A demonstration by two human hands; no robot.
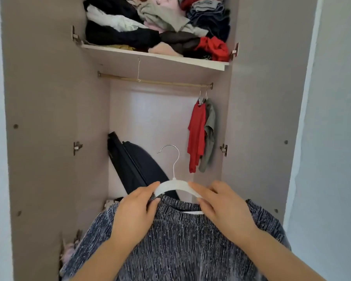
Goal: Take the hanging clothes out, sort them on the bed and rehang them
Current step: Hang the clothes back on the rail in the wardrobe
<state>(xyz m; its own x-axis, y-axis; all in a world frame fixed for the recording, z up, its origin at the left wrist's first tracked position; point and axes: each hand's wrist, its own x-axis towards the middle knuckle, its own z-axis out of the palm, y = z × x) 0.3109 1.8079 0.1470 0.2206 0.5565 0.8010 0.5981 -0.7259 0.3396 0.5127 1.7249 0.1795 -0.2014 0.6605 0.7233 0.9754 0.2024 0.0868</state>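
Note:
A grey-and-black knitted sweater (176,246) hangs on a white hanger (173,184) that I hold in front of the open wardrobe. My left hand (136,211) grips the hanger's left arm at the sweater's collar. My right hand (221,207) grips the hanger's right arm. The metal hook (170,155) points up and left, well below the brass rail (154,81). At the rail's right end hang a red shirt (197,136) and an olive garment (210,134) on hangers.
The shelf (156,57) above the rail carries a heap of crumpled clothes (158,25). A dark suitcase (134,163) leans in the lower wardrobe. An empty wire hook (138,69) hangs near the rail's left part. Both wardrobe doors stand open.

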